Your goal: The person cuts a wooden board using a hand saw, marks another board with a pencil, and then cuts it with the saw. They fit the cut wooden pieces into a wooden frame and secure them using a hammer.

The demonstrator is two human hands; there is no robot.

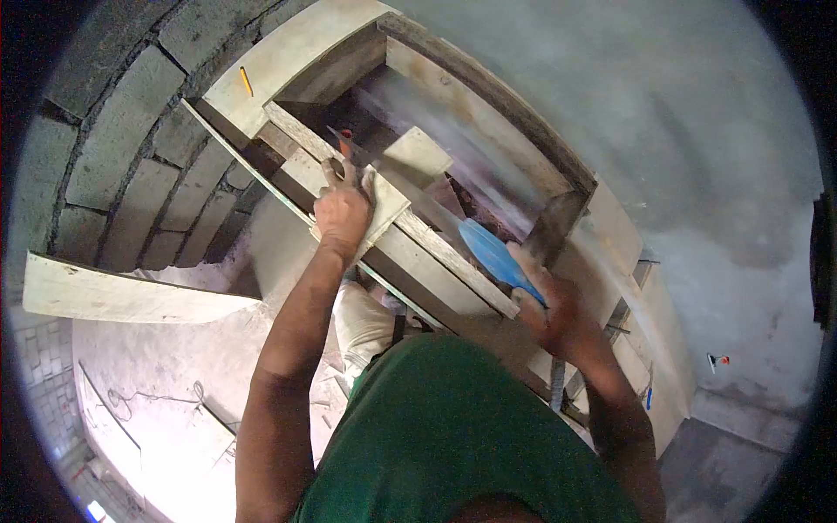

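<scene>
My right hand is wrapped round the blue handle of what looks like a handsaw. Its pale blade is blurred and runs up and left beside a long wooden strip. My left hand presses on a small pale board lying across the strip, with its fingers apart. Just beyond those fingertips, an orange object shows at the edge of the open wooden frame. Another pale piece lies past the left hand.
A yellow pencil lies on the upper-left panel. A curved board juts out at the left, below a block wall. A blue pen is at the lower right. Cable and scraps lie on the floor.
</scene>
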